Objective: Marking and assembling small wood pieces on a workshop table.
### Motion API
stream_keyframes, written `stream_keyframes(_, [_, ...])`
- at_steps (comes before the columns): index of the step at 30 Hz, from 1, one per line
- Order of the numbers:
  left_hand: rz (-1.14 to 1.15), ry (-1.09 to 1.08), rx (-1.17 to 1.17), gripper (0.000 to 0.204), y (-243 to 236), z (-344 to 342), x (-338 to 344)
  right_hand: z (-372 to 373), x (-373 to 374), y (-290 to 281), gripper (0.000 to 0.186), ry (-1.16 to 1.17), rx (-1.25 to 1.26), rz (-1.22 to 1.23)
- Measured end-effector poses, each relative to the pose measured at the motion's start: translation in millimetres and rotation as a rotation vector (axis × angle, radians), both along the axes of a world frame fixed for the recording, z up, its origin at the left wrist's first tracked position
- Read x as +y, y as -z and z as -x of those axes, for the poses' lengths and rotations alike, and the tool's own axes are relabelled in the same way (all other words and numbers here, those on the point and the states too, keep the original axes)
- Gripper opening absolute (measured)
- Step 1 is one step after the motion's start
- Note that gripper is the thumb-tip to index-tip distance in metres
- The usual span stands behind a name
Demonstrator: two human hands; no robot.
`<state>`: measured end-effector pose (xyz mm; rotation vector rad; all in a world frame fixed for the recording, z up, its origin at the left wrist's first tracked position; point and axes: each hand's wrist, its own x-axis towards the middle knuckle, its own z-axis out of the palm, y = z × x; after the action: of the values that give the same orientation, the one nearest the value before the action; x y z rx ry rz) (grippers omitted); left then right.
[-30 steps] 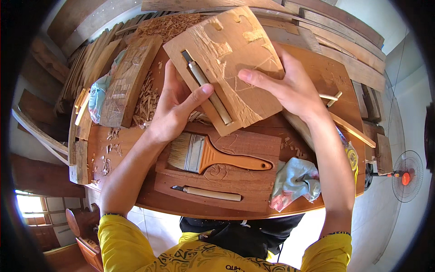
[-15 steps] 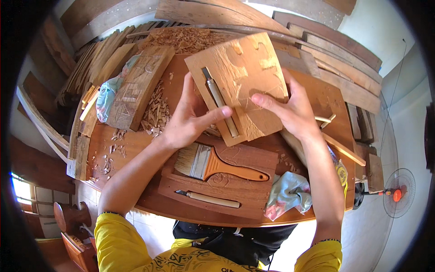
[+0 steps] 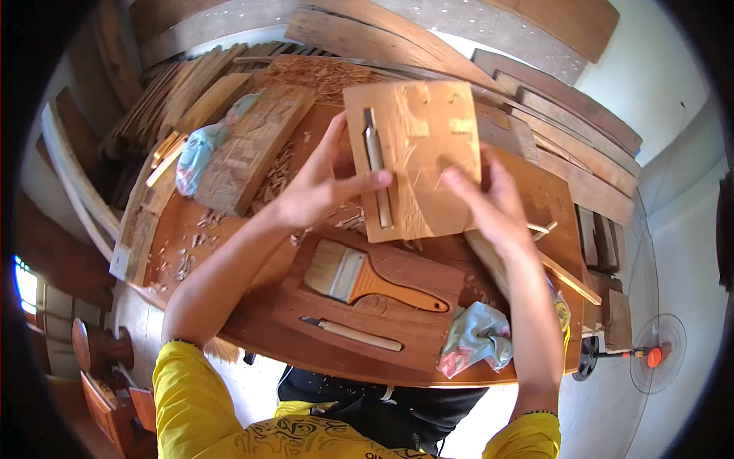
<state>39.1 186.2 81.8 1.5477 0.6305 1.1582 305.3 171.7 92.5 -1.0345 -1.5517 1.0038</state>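
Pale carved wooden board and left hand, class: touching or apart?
Touching. The head view shows the left hand holding the pale carved wooden board, thumb across its front.

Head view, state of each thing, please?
Light board, carved, raised.
Left hand, gripping light board.
Right hand, gripping light board.
Upper chisel, in light board's slot.
Dark board, lying flat.
Paintbrush, in dark board's recess.
Lower chisel, in dark board's slot.
Nearer blue bundle, crumpled.
Fan, running unclear.
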Motion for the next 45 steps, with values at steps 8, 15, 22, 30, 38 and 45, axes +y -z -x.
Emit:
stream_keyframes(8, [-0.032,-0.281,0.183,0.081,-52,109,-66,-15,-69,-18,0.079,-0.127,-0.554,-0.296])
stream_keyframes(15, [0.134,-0.544,0.091,0.071,-23,204,-157,5,-146,11,0.108,-0.306,-0.887,-0.343])
stream_keyframes(22, [0.298,-0.512,-0.062,0.071,56,245,-213,9,-149,26,0.130,-0.195,-1.080,-0.347])
stream_keyframes(30, [0.298,-0.515,-0.030,0.084,79,222,-200,42,-179,47,0.123,0.083,-1.069,-0.255])
stream_keyframes(38, [-0.125,-0.350,0.005,0.093,72,196,-155,64,-189,59,0.120,0.352,-1.014,-0.223])
stream_keyframes(45, [-0.136,-0.375,0.090,0.090,86,182,-140,81,-187,74,0.112,0.606,-0.978,-0.083])
